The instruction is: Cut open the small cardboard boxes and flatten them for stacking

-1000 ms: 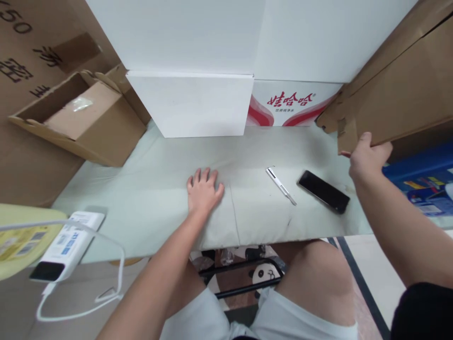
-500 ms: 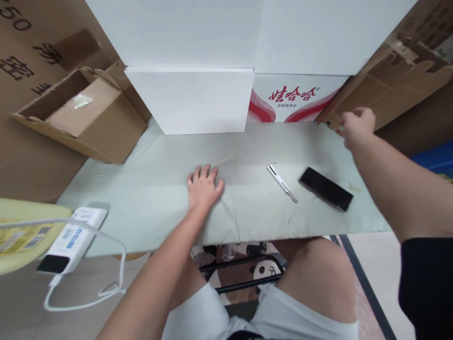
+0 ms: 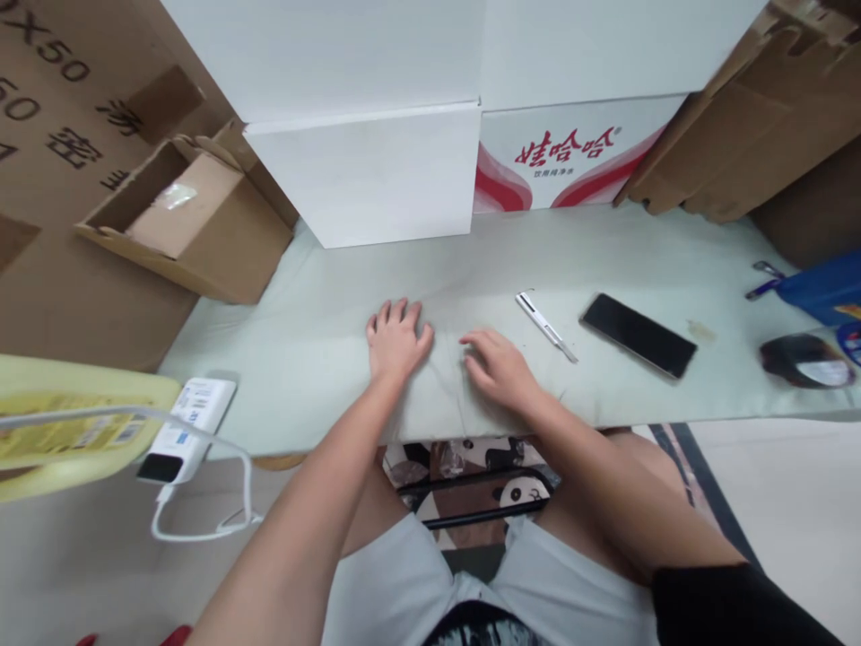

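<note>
My left hand rests palm down on the pale green cloth, fingers spread, holding nothing. To its right, my right hand hovers at or just above the cloth; I cannot tell if it touches. Its fingers are loosely bent, with the thumb apart and nothing between them. Beyond my right hand lies a slim silver-white craft knife, its narrow tip pointing toward me. A black phone lies face up to the right of the knife. Neither hand touches either of these.
White boxes and a red-and-white printed carton stand along the back. An open cardboard box is at left, near a power bank with a white cable. Folded cardboard, a blue pouch and a dark roundish object sit right.
My right hand has come from the cardboard at the back right to the middle of the cloth, near my left hand. The left hand stays flat. The view has turned slightly rightward.
</note>
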The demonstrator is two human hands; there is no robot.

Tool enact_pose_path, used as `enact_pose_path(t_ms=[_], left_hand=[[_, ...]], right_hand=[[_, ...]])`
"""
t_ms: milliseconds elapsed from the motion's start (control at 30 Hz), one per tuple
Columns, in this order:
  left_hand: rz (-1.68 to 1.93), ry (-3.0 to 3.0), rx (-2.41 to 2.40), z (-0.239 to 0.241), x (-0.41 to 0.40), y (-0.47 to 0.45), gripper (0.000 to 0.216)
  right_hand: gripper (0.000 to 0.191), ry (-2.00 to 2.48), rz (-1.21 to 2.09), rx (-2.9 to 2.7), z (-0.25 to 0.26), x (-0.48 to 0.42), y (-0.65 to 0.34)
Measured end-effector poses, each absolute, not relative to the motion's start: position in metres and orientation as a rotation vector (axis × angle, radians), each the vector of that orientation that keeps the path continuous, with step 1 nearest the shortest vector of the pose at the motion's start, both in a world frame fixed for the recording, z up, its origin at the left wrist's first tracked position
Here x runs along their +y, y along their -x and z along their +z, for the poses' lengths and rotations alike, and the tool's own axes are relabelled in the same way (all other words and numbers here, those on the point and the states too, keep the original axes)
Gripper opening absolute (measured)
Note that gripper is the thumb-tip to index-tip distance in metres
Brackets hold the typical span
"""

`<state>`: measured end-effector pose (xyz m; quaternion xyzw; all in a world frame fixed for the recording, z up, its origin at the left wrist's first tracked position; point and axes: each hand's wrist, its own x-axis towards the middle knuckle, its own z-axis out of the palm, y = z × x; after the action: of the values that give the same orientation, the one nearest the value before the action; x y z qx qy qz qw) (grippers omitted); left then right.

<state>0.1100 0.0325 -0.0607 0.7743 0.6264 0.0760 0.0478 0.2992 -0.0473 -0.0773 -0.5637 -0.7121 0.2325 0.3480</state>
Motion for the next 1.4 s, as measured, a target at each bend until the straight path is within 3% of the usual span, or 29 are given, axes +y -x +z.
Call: enact_pose_path(t_ms=[533,1200,1400], left_hand=[[0.210,-2.331,1.961,-0.056,0.030,-0.114,0.053],[0.245,-2.318,1.941,-0.061,0.033,-0.115,0.056],[0.594,-1.949,1.816,-0.062,0.047,-0.105,0.047]], right_hand=[[0.019,1.521,0.480,-2.088,-0.080,-0.049,-0.287],[0.020,1.445,0.586,-2.113,-0.078,-0.048,-0.298],[0.018,1.496,0.501,-2.097,-0.079,-0.051,-0.293]])
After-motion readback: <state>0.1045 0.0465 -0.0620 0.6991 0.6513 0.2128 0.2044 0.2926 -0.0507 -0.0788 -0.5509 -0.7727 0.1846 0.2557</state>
